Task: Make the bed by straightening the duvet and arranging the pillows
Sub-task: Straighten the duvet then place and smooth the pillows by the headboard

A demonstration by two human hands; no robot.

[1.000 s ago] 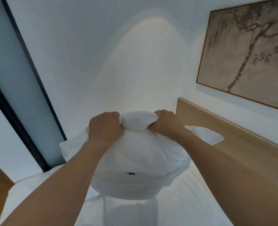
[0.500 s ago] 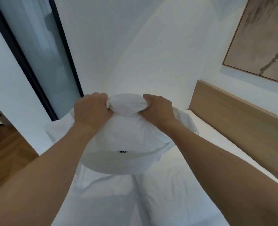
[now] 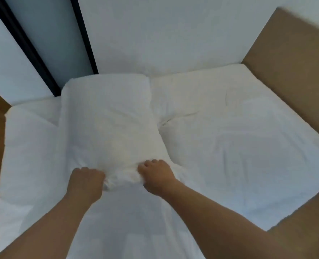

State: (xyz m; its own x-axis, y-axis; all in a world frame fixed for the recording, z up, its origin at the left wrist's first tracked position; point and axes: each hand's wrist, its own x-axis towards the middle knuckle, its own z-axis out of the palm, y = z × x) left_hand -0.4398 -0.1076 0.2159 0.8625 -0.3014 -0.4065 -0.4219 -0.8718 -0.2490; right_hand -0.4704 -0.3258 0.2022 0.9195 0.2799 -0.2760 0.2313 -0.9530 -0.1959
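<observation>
A white pillow is laid flat on the bed, left of the frame's centre, its far end near the white wall in the upper middle. Its near end is bunched into folds low in the centre. That bunched end is gripped by the left hand, fingers curled into the fabric, and by the right hand just beside it, fingers likewise curled round the cloth. White bedding is spread to the right of the pillow, creased near its middle. A wooden headboard is seen at the upper right, and a dark-framed glass panel at the upper left.
</observation>
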